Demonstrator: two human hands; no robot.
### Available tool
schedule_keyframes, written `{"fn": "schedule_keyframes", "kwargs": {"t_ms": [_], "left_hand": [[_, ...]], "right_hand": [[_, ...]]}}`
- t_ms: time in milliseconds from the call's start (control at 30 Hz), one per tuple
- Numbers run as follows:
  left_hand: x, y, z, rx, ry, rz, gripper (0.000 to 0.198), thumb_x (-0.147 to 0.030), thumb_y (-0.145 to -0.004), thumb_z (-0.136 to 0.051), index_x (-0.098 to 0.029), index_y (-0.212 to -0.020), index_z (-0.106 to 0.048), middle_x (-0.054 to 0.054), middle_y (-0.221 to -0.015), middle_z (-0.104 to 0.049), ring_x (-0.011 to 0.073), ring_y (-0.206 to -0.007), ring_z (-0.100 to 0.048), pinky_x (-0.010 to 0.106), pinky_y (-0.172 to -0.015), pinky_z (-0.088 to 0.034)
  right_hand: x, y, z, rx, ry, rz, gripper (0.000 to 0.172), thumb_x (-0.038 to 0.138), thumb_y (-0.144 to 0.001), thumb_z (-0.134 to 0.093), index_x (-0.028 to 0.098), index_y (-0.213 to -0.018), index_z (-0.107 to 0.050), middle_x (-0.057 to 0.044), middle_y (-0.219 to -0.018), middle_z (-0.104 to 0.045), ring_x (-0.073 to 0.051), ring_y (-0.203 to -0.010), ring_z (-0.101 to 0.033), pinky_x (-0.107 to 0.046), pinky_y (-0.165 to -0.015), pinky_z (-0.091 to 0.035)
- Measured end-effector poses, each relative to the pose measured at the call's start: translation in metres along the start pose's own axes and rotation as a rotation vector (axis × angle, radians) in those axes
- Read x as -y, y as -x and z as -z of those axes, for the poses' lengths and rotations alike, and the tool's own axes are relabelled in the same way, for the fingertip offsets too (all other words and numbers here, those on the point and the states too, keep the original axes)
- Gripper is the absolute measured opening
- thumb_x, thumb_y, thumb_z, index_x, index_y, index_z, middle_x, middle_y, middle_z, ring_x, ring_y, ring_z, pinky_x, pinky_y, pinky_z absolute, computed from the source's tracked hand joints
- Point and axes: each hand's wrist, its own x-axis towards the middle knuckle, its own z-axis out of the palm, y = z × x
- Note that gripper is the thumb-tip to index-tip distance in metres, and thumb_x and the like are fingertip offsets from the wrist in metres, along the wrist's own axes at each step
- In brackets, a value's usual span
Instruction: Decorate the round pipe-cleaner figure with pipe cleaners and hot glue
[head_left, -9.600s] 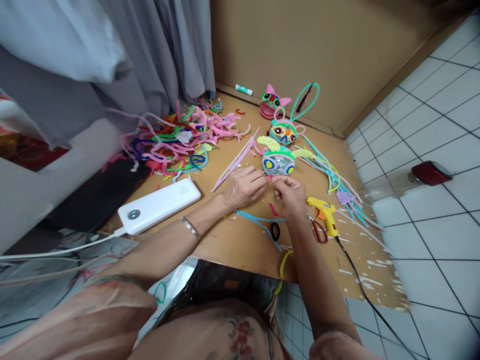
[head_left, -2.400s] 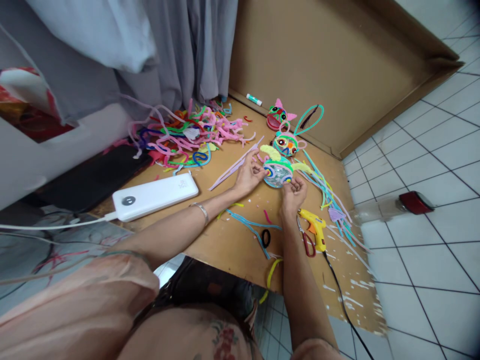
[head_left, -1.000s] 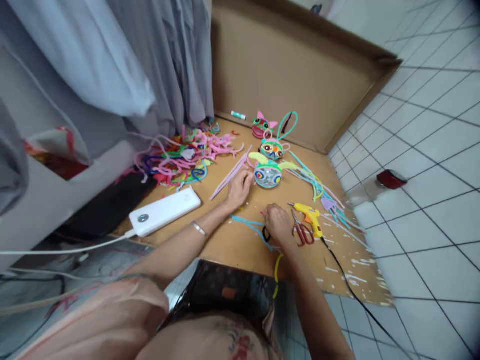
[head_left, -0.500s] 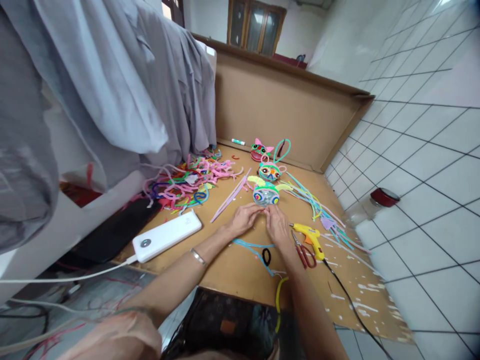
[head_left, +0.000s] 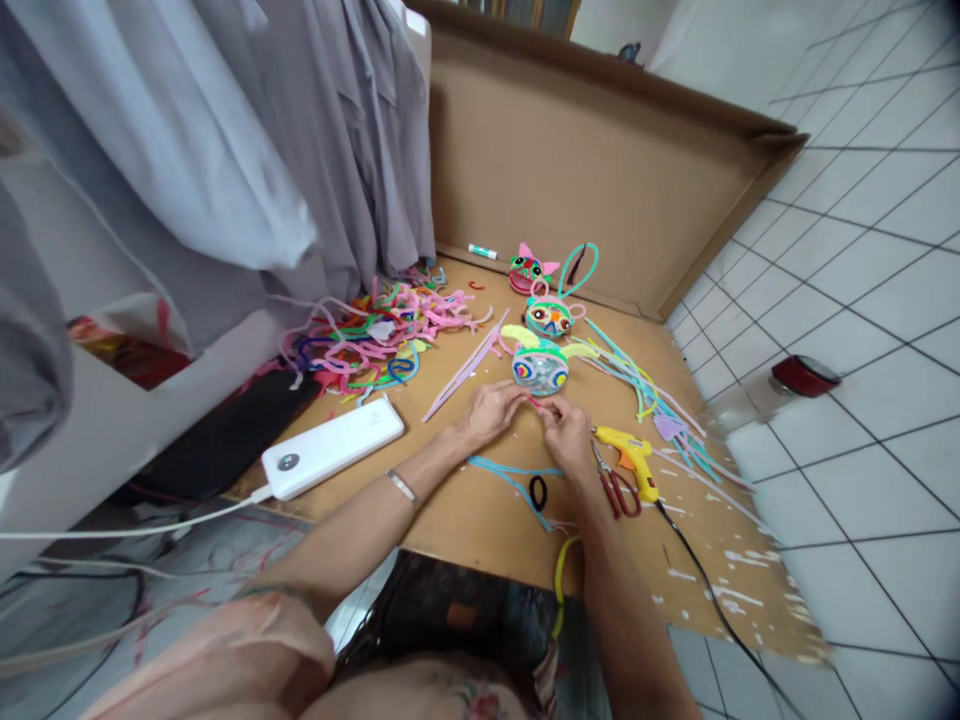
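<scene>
Fingertips of my left hand (head_left: 491, 412) and my right hand (head_left: 566, 430) pinch a short pinkish-red pipe cleaner (head_left: 534, 402) between them, mostly hidden by the fingers. Just beyond stands an animal head (head_left: 540, 372) with round ringed eyes, a green top and pale yellow ears or horns. Behind it are a second head with loop ears (head_left: 547, 318) and a red and pink one with pointed ears (head_left: 525, 268). Blue pipe cleaners (head_left: 517, 470) and a black ring (head_left: 538, 493) lie between my forearms. By my right wrist are a yellow glue gun (head_left: 630, 460) and red-handled scissors (head_left: 619, 492).
A tangled heap of coloured pipe cleaners (head_left: 375, 340) is on the left, near a white power bank (head_left: 334, 447) with a cable. More strands (head_left: 660, 400) spread at right, before a red-lidded jar (head_left: 806, 376). Cardboard (head_left: 585, 170) walls the back; grey cloth (head_left: 337, 130) hangs left.
The view has tilted downward. My right hand has moved slightly away from my left, and more of the pinkish-red piece shows between the fingertips.
</scene>
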Motion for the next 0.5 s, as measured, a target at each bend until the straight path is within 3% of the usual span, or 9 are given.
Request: {"fn": "schedule_keyframes", "kwargs": {"t_ms": [200,367,500], "left_hand": [[-0.01,0.0,0.001,-0.022,-0.078,0.074,0.028,-0.031,-0.093,-0.047,-0.019,-0.087,-0.071,0.008,-0.079,-0.069,0.018,-0.07,-0.061,0.028,-0.066,-0.045],[0.003,-0.004,0.014,-0.182,-0.084,0.153,0.031,-0.033,-0.093,-0.047,-0.018,-0.077,-0.068,0.006,-0.072,-0.066,0.0163,-0.065,-0.056,0.028,-0.066,-0.043],[-0.003,-0.001,0.016,-0.156,-0.018,0.064,0.026,-0.031,-0.093,-0.048,-0.017,-0.087,-0.069,0.006,-0.077,-0.066,0.0156,-0.068,-0.058,0.027,-0.068,-0.045]], "right_hand": [[0.008,0.007,-0.002,-0.121,0.224,0.049,0.024,0.013,-0.083,-0.04,0.02,-0.078,-0.063,-0.008,-0.079,-0.063,-0.022,-0.079,-0.055,-0.033,-0.077,-0.041],[-0.001,0.012,0.004,-0.166,0.05,-0.002,0.019,0.016,-0.082,-0.043,0.02,-0.081,-0.062,-0.004,-0.077,-0.06,-0.019,-0.073,-0.053,-0.03,-0.071,-0.041],[-0.001,0.011,0.004,-0.11,-0.088,-0.05,0.017,0.022,-0.083,-0.046,0.02,-0.082,-0.063,0.0,-0.072,-0.057,-0.016,-0.067,-0.051,-0.028,-0.066,-0.041]]}}
